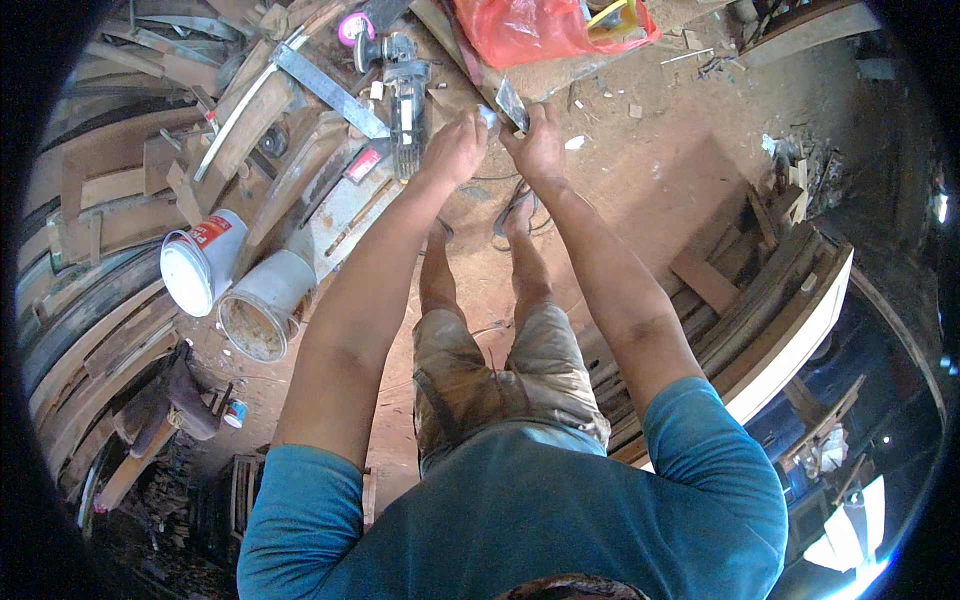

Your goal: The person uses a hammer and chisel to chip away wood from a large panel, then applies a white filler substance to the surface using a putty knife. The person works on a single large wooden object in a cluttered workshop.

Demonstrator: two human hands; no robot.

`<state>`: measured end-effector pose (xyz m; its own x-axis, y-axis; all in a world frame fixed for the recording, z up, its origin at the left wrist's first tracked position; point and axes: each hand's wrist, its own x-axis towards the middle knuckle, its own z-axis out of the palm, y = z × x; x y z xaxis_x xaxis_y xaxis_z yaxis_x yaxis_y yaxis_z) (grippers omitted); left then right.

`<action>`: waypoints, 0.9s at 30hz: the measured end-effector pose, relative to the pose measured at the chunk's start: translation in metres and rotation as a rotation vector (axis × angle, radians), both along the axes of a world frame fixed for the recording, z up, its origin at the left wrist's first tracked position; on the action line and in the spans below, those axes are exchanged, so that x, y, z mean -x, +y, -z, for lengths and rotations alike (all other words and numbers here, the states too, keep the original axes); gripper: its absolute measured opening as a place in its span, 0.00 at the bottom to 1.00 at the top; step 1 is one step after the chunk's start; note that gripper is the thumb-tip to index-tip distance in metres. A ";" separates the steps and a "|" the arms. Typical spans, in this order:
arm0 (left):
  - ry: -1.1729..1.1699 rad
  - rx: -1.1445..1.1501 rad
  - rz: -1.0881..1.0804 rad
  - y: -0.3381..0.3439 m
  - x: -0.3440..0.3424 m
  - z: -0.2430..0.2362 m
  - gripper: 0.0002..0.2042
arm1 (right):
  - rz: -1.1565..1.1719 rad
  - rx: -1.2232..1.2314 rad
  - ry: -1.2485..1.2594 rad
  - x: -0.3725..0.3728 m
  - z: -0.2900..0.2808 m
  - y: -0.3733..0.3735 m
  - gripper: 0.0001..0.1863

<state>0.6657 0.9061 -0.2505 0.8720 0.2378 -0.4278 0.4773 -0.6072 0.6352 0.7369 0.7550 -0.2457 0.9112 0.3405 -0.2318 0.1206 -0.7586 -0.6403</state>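
Both my arms reach forward over the dirt floor. My right hand (pixel 538 150) is closed round a flat, shiny grey piece (pixel 512 104), like a scraper blade; its exact kind is unclear. My left hand (pixel 457 150) is closed just beside it, with a small pale bluish thing (pixel 487 116) at its fingertips that is too small to name. Left of that hand lies an angle grinder (pixel 408 100) on the bench. A metal square (pixel 330 88) rests farther left, and a small red-and-white packet (pixel 363 165) lies nearer me.
A red plastic bag (pixel 530 35) with yellow-handled contents sits at the far side. Two white buckets (pixel 200 265) stand at the left, near stacked wood offcuts (pixel 110 215). Long boards (pixel 750 330) lie at the right. My sandalled feet (pixel 515 212) are on the dirt below my hands.
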 end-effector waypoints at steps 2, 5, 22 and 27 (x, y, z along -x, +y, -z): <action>0.010 0.038 -0.072 0.001 0.003 -0.002 0.22 | -0.030 -0.019 -0.040 0.000 0.007 -0.003 0.30; 0.082 0.108 -0.297 0.012 0.024 -0.034 0.19 | -0.057 -0.019 -0.085 -0.001 0.010 -0.006 0.30; 0.395 -0.320 -1.042 0.189 0.500 -0.132 0.27 | -0.045 -0.150 -0.209 -0.004 -0.004 -0.014 0.24; 0.133 -0.281 -1.073 0.131 0.361 -0.186 0.25 | -0.020 -0.126 -0.194 -0.050 0.019 -0.031 0.24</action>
